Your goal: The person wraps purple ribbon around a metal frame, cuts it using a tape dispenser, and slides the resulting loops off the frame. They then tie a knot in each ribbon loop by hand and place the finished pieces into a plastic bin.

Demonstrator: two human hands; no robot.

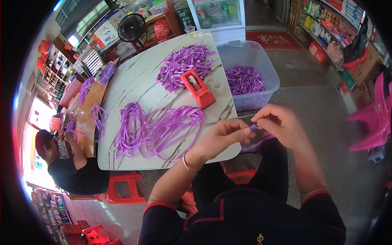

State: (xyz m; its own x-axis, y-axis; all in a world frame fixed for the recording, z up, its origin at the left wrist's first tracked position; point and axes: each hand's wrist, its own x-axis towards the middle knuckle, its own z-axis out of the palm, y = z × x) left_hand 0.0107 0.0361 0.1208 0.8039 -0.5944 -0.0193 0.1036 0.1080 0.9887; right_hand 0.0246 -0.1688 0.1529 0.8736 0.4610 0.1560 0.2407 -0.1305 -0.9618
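A marbled table [134, 77] fills the middle of a cluttered room. Just off its near right corner, the left hand [224, 136] and right hand [281, 126] pinch a purple ribbon [253, 127] in narrow fingertip grips. The work looks partway: short pieces [185, 65] heaped toward the far edge and inside the tub [255, 100] beside the right edge seem done; long bundles [132, 122] by the near edge seem left, and the held one looks unfinished.

The ribbons [131, 124] are purple. The tabletop [136, 71] is white with dark veins, the tape dispenser [202, 97] red.
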